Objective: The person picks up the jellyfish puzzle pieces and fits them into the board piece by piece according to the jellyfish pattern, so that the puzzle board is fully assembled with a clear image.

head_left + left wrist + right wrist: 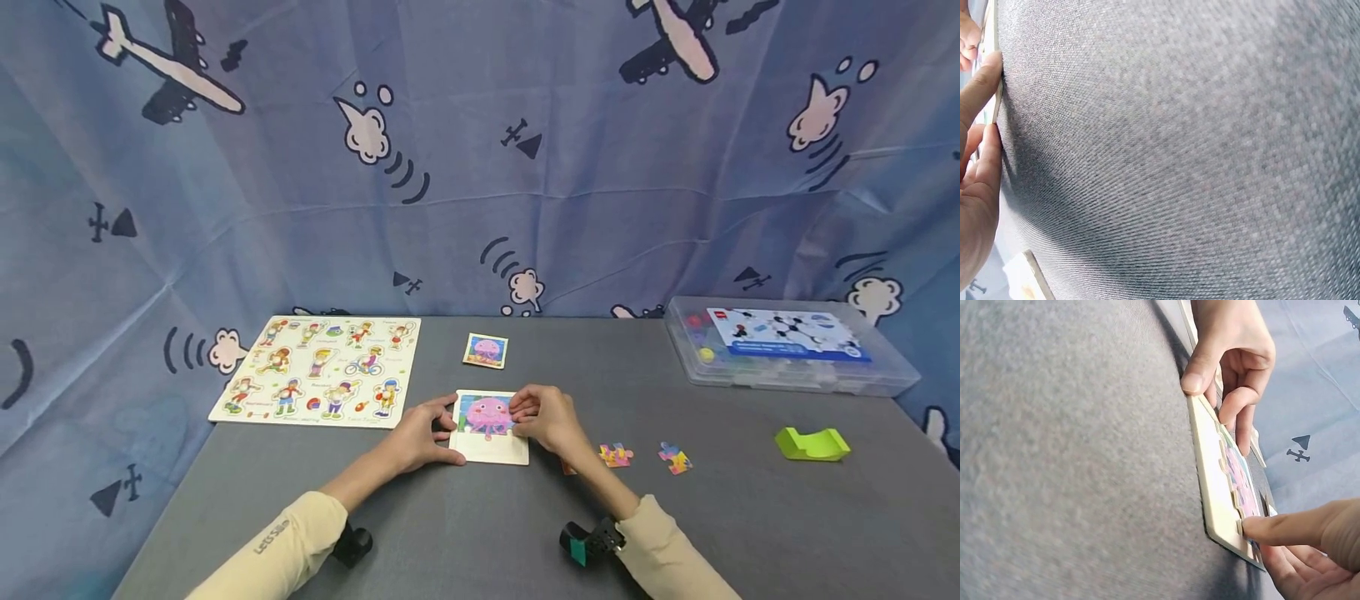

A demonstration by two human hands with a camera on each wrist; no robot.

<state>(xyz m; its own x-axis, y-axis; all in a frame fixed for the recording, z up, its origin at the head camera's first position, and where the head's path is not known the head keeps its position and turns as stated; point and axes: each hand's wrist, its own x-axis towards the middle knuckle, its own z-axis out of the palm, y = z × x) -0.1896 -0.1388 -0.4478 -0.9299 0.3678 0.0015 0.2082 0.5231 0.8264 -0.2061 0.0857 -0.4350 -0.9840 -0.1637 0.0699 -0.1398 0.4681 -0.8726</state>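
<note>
A square wooden jigsaw board (491,450) lies on the grey table, its upper part filled with pieces forming a pink jellyfish (487,415) and its lower strip bare. At its left edge, my left hand (420,437) holds it, thumb at the near corner and fingers along the side. My right hand (551,421) has thumb and curled fingers at the right edge of the picture, pinching a piece (1240,526) there; most of that piece is hidden. Loose jigsaw pieces (617,455) lie right of the board, one partly covered by my right wrist.
Behind the board lies a small jellyfish picture card (485,350). A large wooden puzzle with sports figures (303,371) is at the left. A clear plastic case (795,379) stands at the back right, with a green curved block (813,446) in front. A patterned curtain (450,217) hangs behind.
</note>
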